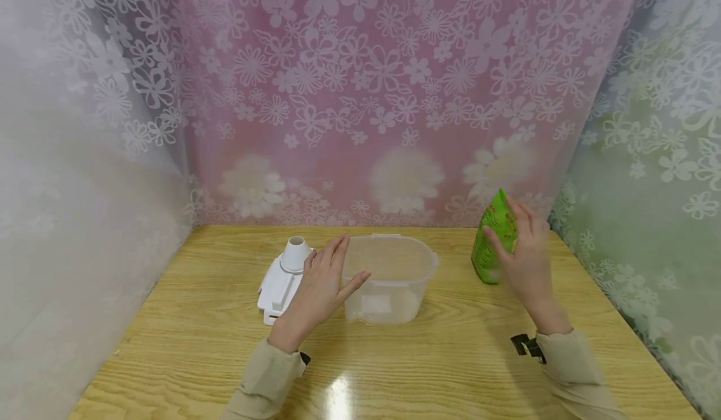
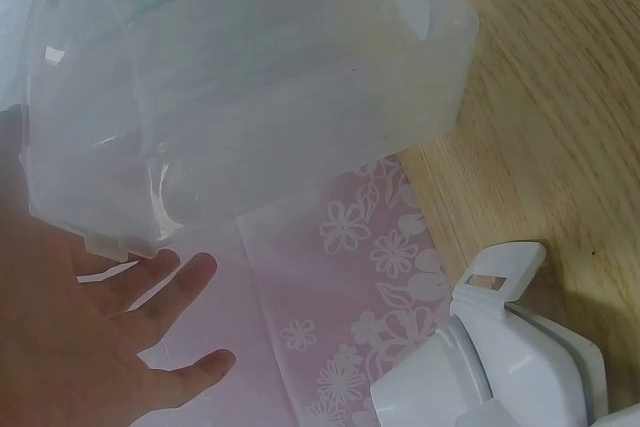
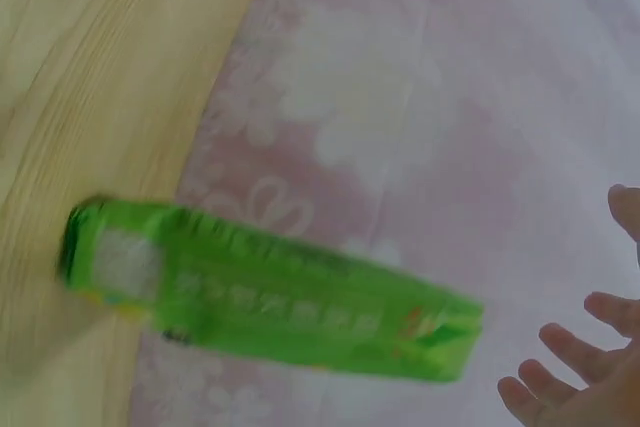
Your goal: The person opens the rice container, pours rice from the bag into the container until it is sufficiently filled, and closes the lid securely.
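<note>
Starting at the far left with a pale flower-printed curtain (image 1: 84,176), beside a wood-grained table (image 1: 450,370). Next, on that tabletop, moving to a white plastic lid (image 1: 276,282) with a cone-shaped spout (image 1: 295,258) pointing upward and a slotted tab at the near edge. Then, partly in front of the lid, to a left hand (image 1: 321,282) in a beige sleeve (image 1: 270,370), with fingers extended and thumb well out to the side, gripping nothing. Just beside those fingers, near the middle of the table, coming to a clear plastic container (image 1: 408,298), upright, with a wide rim. Impossible to tell contact from a slight gap between fingertips and rim, even in the left wrist view. Behind all of this, noting a pink curtain (image 1: 383,94) with white blossoms. Farther right, well apart from the container, arriving at a green bag (image 1: 498,220), upright on the table, tapering to a peak, with print too blurred to read in the right wrist view. Beside the bag, finding a right hand (image 1: 526,257) with thumb spread from loosely bent fingers, holding nothing; in the right wrist view, showing a gap between fingertips and bag. Ending at the far right with a pale green flowered curtain (image 1: 648,157).
</note>
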Action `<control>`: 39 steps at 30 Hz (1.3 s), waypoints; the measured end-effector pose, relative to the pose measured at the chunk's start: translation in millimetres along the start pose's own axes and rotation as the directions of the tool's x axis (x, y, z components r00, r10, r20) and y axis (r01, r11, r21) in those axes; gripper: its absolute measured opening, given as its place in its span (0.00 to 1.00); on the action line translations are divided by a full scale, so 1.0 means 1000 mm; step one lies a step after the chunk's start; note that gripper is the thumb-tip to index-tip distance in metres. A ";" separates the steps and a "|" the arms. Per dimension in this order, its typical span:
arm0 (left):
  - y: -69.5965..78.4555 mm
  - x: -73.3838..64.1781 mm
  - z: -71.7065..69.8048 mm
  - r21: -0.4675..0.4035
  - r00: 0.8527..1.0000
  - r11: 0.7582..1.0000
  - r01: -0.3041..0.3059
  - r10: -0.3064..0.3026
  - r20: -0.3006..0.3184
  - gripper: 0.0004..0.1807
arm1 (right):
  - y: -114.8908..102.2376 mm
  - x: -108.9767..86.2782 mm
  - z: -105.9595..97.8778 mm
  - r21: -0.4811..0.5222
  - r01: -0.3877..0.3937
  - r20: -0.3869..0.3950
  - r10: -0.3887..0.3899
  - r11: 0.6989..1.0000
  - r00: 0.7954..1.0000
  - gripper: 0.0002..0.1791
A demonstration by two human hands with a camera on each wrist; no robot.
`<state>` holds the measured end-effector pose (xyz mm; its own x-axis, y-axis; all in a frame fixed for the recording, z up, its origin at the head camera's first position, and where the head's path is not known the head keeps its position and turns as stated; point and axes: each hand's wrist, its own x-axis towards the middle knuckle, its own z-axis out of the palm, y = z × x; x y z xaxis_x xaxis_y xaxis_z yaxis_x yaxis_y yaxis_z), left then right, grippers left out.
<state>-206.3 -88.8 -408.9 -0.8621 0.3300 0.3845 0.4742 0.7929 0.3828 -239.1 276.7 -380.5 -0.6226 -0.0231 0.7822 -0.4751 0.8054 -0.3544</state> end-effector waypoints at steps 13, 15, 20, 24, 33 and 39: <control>-0.002 0.001 0.000 -0.006 1.000 1.000 -0.004 0.004 0.014 0.45 | 0.064 -0.006 0.004 0.101 -0.452 0.208 0.426 0.886 0.881 0.61; -0.002 0.001 0.000 -0.009 1.000 1.000 -0.005 0.005 0.014 0.45 | 0.069 -0.006 0.007 0.136 -0.540 0.319 0.479 0.831 0.818 0.63; -0.002 0.001 0.000 -0.022 1.000 1.000 0.002 -0.002 0.024 0.46 | 0.085 -0.010 0.019 0.186 -0.668 0.534 0.497 0.721 0.684 0.62; -0.002 0.002 -0.001 -0.031 0.999 0.999 0.015 -0.014 0.044 0.46 | 0.096 -0.016 0.028 0.190 -0.688 0.614 0.461 0.701 0.640 0.58; -0.001 0.002 -0.001 -0.034 0.999 0.999 0.010 -0.009 0.045 0.46 | 0.105 -0.021 0.036 0.223 -0.707 0.649 0.439 0.671 0.621 0.54; -0.001 0.001 -0.001 -0.042 0.999 0.999 0.011 -0.010 0.039 0.46 | 0.105 -0.022 0.038 0.215 -0.715 0.646 0.452 0.666 0.615 0.56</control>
<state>-207.9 -90.0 -408.3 -0.8730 0.3420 0.3478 0.4715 0.7744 0.4219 -298.9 339.3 -454.8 -0.9994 -0.0323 -0.0097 -0.0050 0.4253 -0.9051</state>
